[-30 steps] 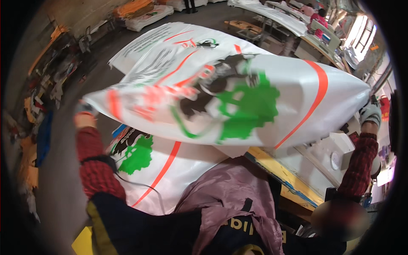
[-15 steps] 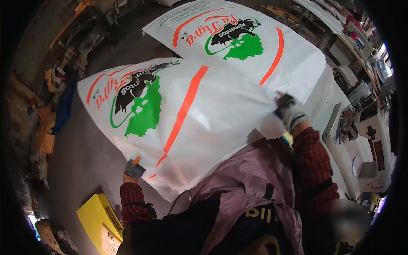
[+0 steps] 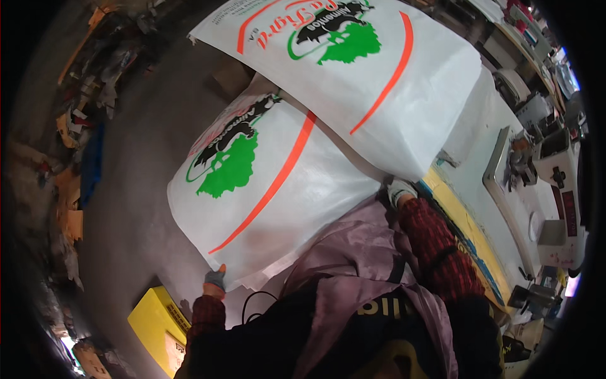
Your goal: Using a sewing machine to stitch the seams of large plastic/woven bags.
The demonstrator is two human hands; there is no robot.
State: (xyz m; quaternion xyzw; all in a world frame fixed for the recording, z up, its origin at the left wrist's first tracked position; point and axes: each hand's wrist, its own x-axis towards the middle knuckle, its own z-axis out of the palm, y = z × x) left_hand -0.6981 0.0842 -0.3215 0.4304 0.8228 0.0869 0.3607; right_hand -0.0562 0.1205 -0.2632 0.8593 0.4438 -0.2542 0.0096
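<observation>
The near bag (image 3: 274,183) lies toward 9 o'clock, its far edge behind the far bag (image 3: 372,82) at 1. At 7, the left hand (image 3: 215,279) appears to pinch its corner, thumb raised; at 3, the right hand (image 3: 401,189) has hidden fingertips, grip unclear. Handling the near bag seems in hand; the next move calls for controlling both corners.

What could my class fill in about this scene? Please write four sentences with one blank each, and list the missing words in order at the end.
1. The left hand wears a ____ fabric glove.
2. On the near white plastic sack, the ragged printed patch below the black print is ____.
3. The yellow box-shaped object is nearer to the person's ____ hand.
4. The bulky white machine is on the ____ side of the picture.

Missing words: grey; green; left; right.
</observation>
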